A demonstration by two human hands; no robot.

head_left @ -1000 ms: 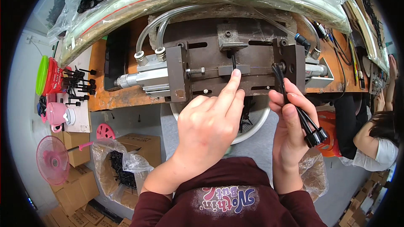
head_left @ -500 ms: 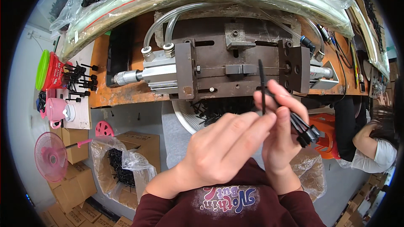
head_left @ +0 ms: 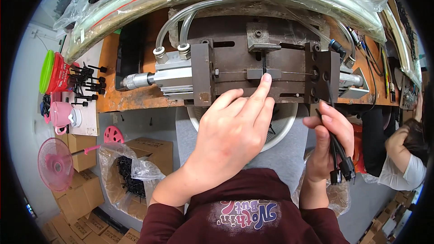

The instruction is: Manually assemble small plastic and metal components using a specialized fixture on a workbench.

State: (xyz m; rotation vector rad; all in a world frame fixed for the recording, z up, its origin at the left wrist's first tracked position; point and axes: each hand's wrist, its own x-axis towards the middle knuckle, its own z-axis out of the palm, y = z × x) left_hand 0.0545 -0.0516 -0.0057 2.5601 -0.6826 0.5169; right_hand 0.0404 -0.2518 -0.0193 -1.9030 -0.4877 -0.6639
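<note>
My left hand (head_left: 237,129) reaches over the front of a dark metal fixture (head_left: 235,54), index finger stretched out and the other fingers loosely bent. Its index fingertip touches the lower end of a thin black stick (head_left: 264,61), which lies upright across a small grey block (head_left: 252,74) at the fixture's middle. The stick's far end meets a metal bracket (head_left: 263,46). My right hand (head_left: 332,131), just off the fixture's right front, is closed round several black sticks with thick capped ends (head_left: 340,156). Their heads hang below the palm.
A white basket (head_left: 282,133) sits on my lap under the fixture. Metal cylinders (head_left: 174,77) with clear hoses (head_left: 178,16) flank the fixture. At left are a pink fan (head_left: 55,164) and a bag-lined box of black parts (head_left: 129,176). Another person's arm (head_left: 400,149) shows at right.
My hands have drawn apart. The single black stick has gone from between them onto the block, under my left index finger. My right hand has moved right with the other sticks.
</note>
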